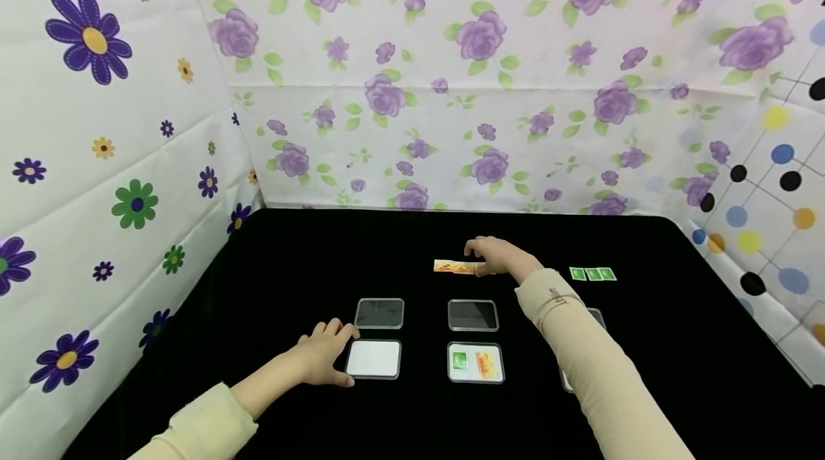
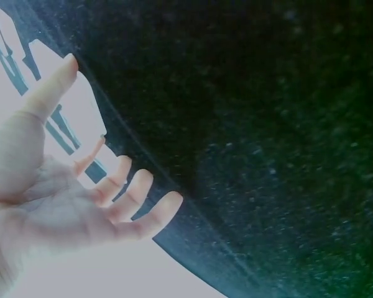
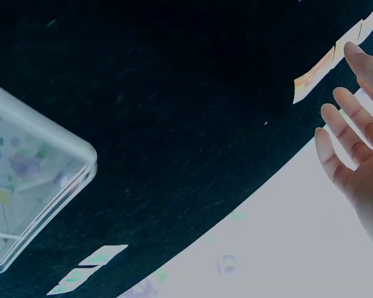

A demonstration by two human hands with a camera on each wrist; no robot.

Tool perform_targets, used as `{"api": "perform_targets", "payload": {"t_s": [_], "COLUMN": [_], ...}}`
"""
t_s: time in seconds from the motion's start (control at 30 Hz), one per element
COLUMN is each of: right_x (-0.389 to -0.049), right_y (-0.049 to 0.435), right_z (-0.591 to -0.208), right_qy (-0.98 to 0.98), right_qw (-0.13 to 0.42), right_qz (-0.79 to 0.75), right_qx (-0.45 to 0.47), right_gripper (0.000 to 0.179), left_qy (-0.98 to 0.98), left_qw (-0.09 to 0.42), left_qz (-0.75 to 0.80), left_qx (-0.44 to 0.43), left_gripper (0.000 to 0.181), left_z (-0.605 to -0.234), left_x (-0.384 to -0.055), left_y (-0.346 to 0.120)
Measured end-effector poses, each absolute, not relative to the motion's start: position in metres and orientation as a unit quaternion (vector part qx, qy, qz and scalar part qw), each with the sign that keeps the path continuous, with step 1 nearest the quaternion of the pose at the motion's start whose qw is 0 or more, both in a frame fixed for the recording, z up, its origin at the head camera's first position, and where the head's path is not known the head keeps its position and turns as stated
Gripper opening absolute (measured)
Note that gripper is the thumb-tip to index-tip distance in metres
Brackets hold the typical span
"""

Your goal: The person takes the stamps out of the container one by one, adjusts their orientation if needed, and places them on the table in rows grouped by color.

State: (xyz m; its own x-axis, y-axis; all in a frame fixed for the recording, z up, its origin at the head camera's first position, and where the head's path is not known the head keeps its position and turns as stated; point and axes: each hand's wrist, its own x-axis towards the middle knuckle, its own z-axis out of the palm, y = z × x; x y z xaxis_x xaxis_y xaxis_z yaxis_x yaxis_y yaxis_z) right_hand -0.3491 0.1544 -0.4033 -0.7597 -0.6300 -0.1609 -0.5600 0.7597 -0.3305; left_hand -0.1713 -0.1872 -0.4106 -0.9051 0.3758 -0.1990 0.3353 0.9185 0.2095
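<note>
My left hand [image 1: 322, 354] is at the left side of a clear-rimmed case with a white inside [image 1: 374, 359]. Its fingers are spread and relaxed, and the palm [image 2: 43, 205] shows nothing held. My right hand [image 1: 499, 257] reaches over a row of overlapping orange cards [image 1: 445, 266] at the back, covering the row's right end. In the right wrist view its thumb [image 3: 359, 59] overlaps the orange cards, and the loosely bent fingers hold nothing. A middle case [image 1: 473, 379] contains a small green card [image 1: 460, 360] and a larger orange card [image 1: 489, 365].
Two clear, rounded lids, a left one [image 1: 379, 314] and a middle one [image 1: 473, 315], lie behind the cases. My right sleeve [image 1: 593, 360] hides most of another lid [image 1: 596, 315] and case. Three green cards [image 1: 593, 274] lie at the back right on the black cloth [image 1: 290, 252].
</note>
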Motion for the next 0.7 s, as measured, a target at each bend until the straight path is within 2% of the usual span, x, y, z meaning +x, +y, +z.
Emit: {"api": "perform_targets", "payload": {"t_s": [0.4,0.7], "right_x": [-0.338,-0.316], "right_y": [0.165,0.178], "right_z": [-0.401,-0.403], "right_qy": [0.937,0.934], "right_qw": [0.127,0.111], "right_qz": [-0.148,-0.119], "right_qx": [-0.291,-0.318], "right_gripper": [0.042,0.043], "left_qy": [0.97,0.959], "left_qw": [0.14,0.099], "left_qz": [0.031,0.019], "left_qx": [0.195,0.265], "left_gripper": [0.068,0.073], "left_z": [-0.393,-0.383], "left_x": [-0.175,-0.175], "left_y": [-0.172,-0.149]}}
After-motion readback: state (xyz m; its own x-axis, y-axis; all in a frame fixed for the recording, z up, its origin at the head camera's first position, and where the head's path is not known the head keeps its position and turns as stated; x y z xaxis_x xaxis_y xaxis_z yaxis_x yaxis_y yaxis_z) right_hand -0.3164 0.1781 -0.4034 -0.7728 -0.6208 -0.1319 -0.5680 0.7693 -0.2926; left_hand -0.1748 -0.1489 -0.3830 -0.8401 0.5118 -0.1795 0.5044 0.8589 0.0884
